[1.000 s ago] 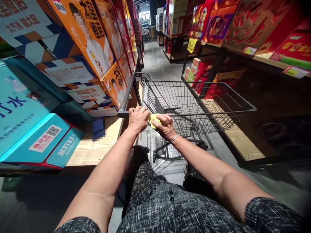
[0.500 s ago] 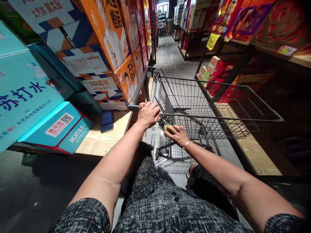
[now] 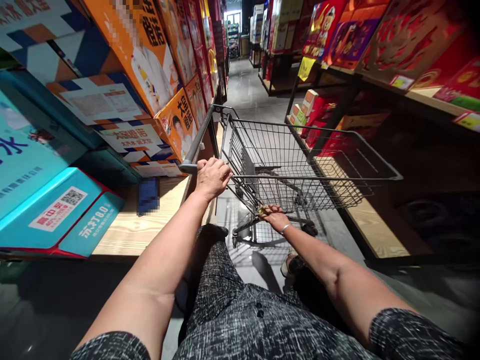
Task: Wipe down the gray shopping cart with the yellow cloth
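Observation:
A grey wire shopping cart [image 3: 322,178] stands crosswise in front of me, its basket pointing right. My left hand [image 3: 212,176] is closed over the cart's frame at the near end of its grey handle [image 3: 196,142]. Lower down, beside the rear of the basket, my right hand [image 3: 274,217] has its fingers curled round a small yellow-green thing [image 3: 261,211]. Its kind is hard to make out, as the fingers cover most of it. A bracelet circles the right wrist.
Stacked orange drink cartons [image 3: 176,122] and turquoise boxes [image 3: 56,210] fill a wooden platform [image 3: 129,235] on the left. A dark blue item [image 3: 148,196] lies there. Shelves with red gift boxes [image 3: 318,30] line the right. The tiled aisle [image 3: 242,80] runs ahead.
The cart and both my hands appear further left in view, as do the shelves and boxes. My right hand sits slightly lower against the cart. The left hand keeps its hold.

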Demonstrator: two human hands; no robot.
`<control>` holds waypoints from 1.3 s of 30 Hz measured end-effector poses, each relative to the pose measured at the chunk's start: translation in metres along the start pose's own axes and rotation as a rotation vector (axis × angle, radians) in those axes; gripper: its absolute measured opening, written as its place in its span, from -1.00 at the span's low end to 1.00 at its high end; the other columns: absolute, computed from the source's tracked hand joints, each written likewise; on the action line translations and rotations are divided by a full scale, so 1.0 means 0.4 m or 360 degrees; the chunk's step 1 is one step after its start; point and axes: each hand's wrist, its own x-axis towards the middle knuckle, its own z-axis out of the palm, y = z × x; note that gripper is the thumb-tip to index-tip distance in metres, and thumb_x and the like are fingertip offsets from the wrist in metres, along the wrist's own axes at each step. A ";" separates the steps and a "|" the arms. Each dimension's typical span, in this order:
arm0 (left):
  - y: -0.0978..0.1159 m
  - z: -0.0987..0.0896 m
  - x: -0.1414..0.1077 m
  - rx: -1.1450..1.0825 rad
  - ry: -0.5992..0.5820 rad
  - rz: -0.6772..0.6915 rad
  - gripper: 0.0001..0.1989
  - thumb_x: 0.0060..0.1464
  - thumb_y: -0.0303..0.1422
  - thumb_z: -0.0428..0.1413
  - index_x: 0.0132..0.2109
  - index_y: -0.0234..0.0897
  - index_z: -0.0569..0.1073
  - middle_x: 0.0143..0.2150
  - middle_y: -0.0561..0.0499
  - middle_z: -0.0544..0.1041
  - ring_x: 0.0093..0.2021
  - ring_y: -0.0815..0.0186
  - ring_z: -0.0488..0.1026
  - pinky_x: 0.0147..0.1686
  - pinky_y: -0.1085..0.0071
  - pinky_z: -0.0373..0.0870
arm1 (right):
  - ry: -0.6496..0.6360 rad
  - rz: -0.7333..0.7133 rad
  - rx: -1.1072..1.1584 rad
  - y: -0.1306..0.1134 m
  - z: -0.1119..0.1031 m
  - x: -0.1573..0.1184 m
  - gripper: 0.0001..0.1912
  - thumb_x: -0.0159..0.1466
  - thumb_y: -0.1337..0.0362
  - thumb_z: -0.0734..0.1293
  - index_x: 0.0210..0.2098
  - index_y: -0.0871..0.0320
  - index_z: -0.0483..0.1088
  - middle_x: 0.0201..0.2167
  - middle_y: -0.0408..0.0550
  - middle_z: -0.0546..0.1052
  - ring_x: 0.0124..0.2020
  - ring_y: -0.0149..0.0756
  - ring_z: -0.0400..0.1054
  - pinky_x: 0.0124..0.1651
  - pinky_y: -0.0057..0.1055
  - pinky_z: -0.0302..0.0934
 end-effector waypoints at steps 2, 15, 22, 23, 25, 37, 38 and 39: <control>0.002 0.001 0.002 -0.0015 0.0006 -0.0005 -0.79 0.31 -0.17 0.14 -0.24 -0.17 0.55 -0.14 -0.10 0.57 0.01 0.01 0.40 0.03 0.04 0.22 | 0.0065 -0.0014 0.0000 0.034 -0.035 0.000 -0.55 0.33 0.36 0.31 0.08 -0.27 0.56 0.17 -0.08 0.51 0.18 -0.09 0.22 0.20 -0.10 0.11; 0.018 -0.012 0.013 -0.0038 -0.0062 -0.0148 -0.80 0.27 -0.18 0.15 -0.28 -0.15 0.53 -0.13 -0.11 0.59 0.06 -0.03 0.40 0.10 -0.04 0.18 | 0.1033 0.0043 0.0058 0.082 -0.223 0.119 -0.65 0.35 0.22 0.41 0.08 -0.33 0.53 0.06 -0.08 0.45 0.20 -0.08 0.13 0.29 -0.07 0.03; 0.129 0.028 0.012 -0.0057 -0.0084 -0.0047 -0.66 0.25 -0.55 0.00 0.04 -0.16 0.53 0.18 -0.14 0.56 0.29 0.02 0.35 0.35 -0.09 -0.03 | 0.0475 0.0096 -0.0044 0.121 0.011 -0.051 -0.66 0.31 0.38 0.37 -0.10 -0.23 0.63 -0.01 -0.08 0.55 0.02 -0.11 0.23 0.05 -0.14 0.14; 0.140 0.039 0.013 -0.0039 -0.0126 -0.0011 -0.63 0.24 -0.55 0.00 0.11 -0.20 0.51 0.15 -0.18 0.58 0.26 0.01 0.38 0.38 -0.09 -0.06 | 0.0412 0.0115 -0.0040 0.125 0.030 -0.070 -0.68 0.29 0.41 0.37 -0.17 -0.18 0.64 -0.06 -0.06 0.55 -0.02 -0.12 0.24 0.02 -0.16 0.15; 0.152 0.059 0.017 0.0024 -0.0199 0.0017 -0.61 0.23 -0.51 0.04 0.18 -0.33 0.47 0.07 -0.27 0.59 0.19 -0.04 0.42 0.39 -0.08 -0.08 | 0.0398 0.0114 -0.0017 0.130 0.039 -0.090 -0.70 0.28 0.43 0.36 -0.23 -0.11 0.65 -0.13 -0.03 0.55 -0.07 -0.14 0.23 -0.01 -0.18 0.15; 0.136 0.110 0.028 0.0007 -0.0146 -0.0072 -0.73 0.35 -0.46 -0.09 -0.21 -0.21 0.49 -0.21 -0.19 0.57 -0.07 0.02 0.42 0.18 0.05 0.16 | 0.1242 -0.0031 0.0109 0.032 -0.354 0.153 -0.49 0.35 0.39 0.32 0.21 -0.22 0.43 0.27 -0.04 0.35 0.31 -0.05 0.08 0.31 -0.05 0.13; 0.133 0.114 0.026 -0.0002 -0.0133 -0.0068 -0.72 0.35 -0.46 -0.10 -0.22 -0.20 0.49 -0.21 -0.19 0.57 -0.07 0.03 0.42 0.17 0.06 0.16 | 0.1231 -0.0017 0.0121 0.045 -0.355 0.153 -0.50 0.34 0.40 0.31 0.21 -0.19 0.43 0.26 -0.02 0.35 0.28 -0.06 0.11 0.29 -0.06 0.15; 0.131 0.118 0.025 -0.0003 -0.0126 -0.0064 -0.72 0.35 -0.46 -0.10 -0.22 -0.20 0.49 -0.21 -0.18 0.56 -0.07 0.03 0.42 0.17 0.07 0.16 | 0.1220 0.0008 0.0126 0.067 -0.348 0.143 -0.51 0.34 0.41 0.31 0.19 -0.16 0.43 0.24 0.00 0.35 0.24 -0.07 0.14 0.28 -0.07 0.17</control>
